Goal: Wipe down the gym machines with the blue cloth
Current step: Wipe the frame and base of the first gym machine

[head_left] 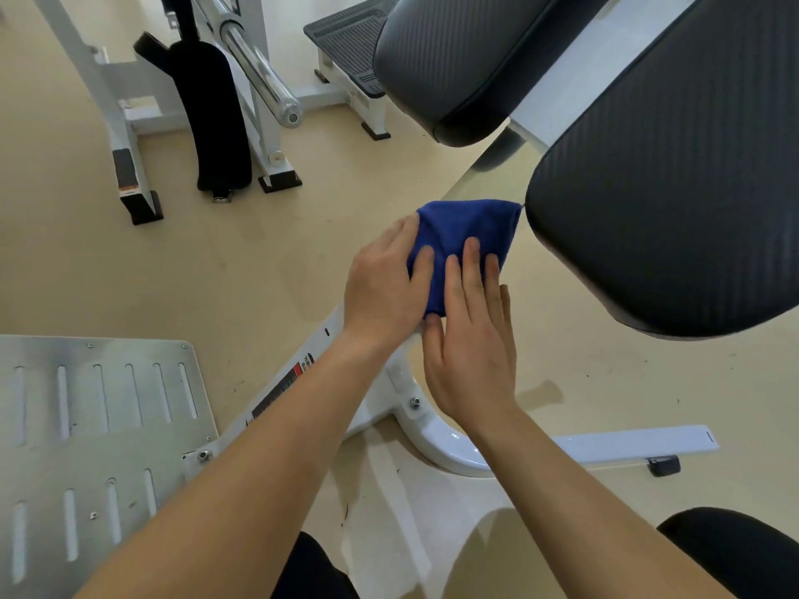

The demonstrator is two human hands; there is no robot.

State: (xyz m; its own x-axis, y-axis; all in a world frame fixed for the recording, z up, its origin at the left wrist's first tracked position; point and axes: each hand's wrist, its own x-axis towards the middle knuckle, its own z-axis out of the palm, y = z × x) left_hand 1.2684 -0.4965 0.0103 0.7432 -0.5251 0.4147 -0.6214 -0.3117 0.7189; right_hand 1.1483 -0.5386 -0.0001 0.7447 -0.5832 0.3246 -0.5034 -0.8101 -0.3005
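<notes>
A folded blue cloth [465, 229] is held in mid-frame, just left of the nearer black pad [674, 183] of a white-framed gym machine. My left hand [382, 283] grips the cloth's left edge, thumb under it. My right hand [471, 339] lies flat over the cloth's lower part, fingers spread on top. Below both hands runs the machine's white frame tube [402, 378] with a printed label. A second black pad [458, 58] sits higher, at the top centre.
A slotted metal footplate [99, 425] fills the lower left. Another white machine with a chrome bar [263, 75] and a black bag [212, 110] stands at upper left, a ribbed step [346, 41] behind it. The floor is beige. My dark-clad knees show at the bottom.
</notes>
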